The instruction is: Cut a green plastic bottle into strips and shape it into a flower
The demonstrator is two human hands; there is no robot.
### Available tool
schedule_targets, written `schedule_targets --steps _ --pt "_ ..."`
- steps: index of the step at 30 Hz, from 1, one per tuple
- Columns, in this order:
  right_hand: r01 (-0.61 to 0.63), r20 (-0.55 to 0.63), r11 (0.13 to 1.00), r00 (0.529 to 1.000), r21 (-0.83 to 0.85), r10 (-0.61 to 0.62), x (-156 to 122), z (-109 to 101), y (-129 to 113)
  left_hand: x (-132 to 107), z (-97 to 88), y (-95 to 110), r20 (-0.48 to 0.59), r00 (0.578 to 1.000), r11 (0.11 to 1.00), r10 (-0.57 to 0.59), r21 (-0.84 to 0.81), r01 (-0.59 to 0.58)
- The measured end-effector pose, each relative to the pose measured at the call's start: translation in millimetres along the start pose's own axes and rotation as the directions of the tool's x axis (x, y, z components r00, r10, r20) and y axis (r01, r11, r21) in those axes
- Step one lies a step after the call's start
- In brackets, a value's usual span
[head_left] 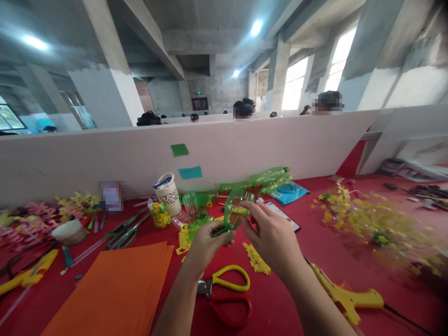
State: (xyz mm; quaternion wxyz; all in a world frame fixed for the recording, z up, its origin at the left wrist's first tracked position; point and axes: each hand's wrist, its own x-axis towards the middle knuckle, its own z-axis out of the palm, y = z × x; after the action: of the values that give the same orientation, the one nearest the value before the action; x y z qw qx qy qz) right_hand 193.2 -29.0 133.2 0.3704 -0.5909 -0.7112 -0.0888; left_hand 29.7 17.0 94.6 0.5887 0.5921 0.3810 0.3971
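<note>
My left hand (208, 245) is closed around the lower side of a clear green cut plastic bottle piece (233, 205), held tilted above the table. My right hand (271, 231) grips the same piece from the right, with thumb and fingers at its side. Something small and yellow shows by the right fingertips; I cannot make out what it is. Below the hands lie scissors (231, 278) with one yellow and one red handle. Small yellow paper stars (257, 259) lie in a pile beneath my right hand.
Orange paper sheets (115, 289) lie left, near green-handled scissors (126, 233). Yellow glue guns lie at the right (350, 294) and far left (33, 273). Behind stand a white cup (167, 193) and green bottles (269, 176). Star-covered branches (378, 224) spread right. A white partition (245, 144) closes the back.
</note>
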Motion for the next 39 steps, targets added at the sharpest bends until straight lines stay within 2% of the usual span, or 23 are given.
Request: schedule_targets --steps 6,10,14,18,21,26,29,32,34,37,39 --pt "0.025 -0.047 0.999 0.999 0.027 -0.024 1 -2 -1 0 1.5 3 0.010 0.999 0.997 -0.031 -0.069 0.032" --pt "0.026 -0.052 0.981 0.999 0.194 -0.016 0 -4 -2 -1 1.6 2 0.004 1.000 0.993 -0.029 -0.114 0.029" --pt "-0.015 -0.069 0.917 0.997 0.398 0.046 0 -3 -5 -1 3.6 0 0.003 0.999 0.992 -0.037 -0.122 0.038" --pt "-0.136 -0.064 0.769 0.972 0.625 0.224 1 4 -6 0 6.5 -2 0.032 0.996 0.980 -0.079 -0.178 0.083" --pt "-0.172 -0.043 0.632 0.950 0.756 0.309 4 10 -4 0 7.1 -4 0.048 0.995 0.971 -0.085 -0.219 0.094" --pt "-0.247 0.118 0.446 0.947 0.860 0.297 8 9 1 0 6.4 -5 0.028 0.995 0.964 -0.096 -0.245 0.099" --pt "-0.288 0.179 0.409 0.942 0.866 0.285 9 4 2 1 6.8 -4 0.013 0.995 0.965 -0.101 -0.240 0.102" --pt "-0.295 0.175 0.484 0.945 0.824 0.277 8 -2 3 3 7.3 -5 -0.007 0.996 0.980 -0.090 -0.176 0.087" --pt "-0.238 0.122 0.630 0.967 0.739 0.223 7 -5 5 4 6.8 -6 -0.047 0.996 0.991 -0.072 -0.117 0.067" --pt "-0.022 -0.059 0.891 0.997 0.453 0.054 7 -9 7 6 4.2 -10 -0.124 0.992 1.000 -0.019 -0.014 0.017" --pt "0.104 -0.155 0.964 0.986 0.243 -0.068 7 -11 8 7 2.0 -12 -0.169 0.986 1.000 0.014 0.019 -0.011"
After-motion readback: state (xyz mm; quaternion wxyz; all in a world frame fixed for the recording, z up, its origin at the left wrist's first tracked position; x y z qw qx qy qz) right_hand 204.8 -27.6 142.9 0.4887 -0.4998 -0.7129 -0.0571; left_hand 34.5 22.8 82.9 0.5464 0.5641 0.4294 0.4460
